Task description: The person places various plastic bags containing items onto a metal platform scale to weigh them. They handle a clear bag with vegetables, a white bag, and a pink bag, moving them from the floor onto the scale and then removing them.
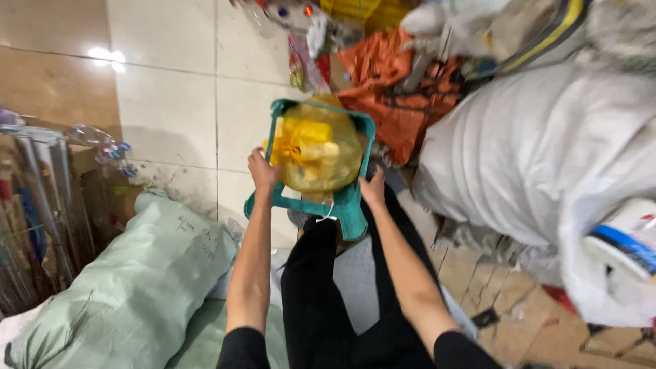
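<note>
Two hands, left hand at nine o'clock and right hand at four, clamp one teal stool bearing one yellow bag.

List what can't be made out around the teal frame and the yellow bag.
- Contents of the yellow bag, head view: its cloudy plastic hides them.
- Far rim of the teal frame: covered by the bag.
- Left hand and right hand fingertips: curled around the frame's sides, so the grip is unclear.
- Green sack: writing too small, lower end cut off by the edge.
- Top clutter: motion-blurred.
</note>
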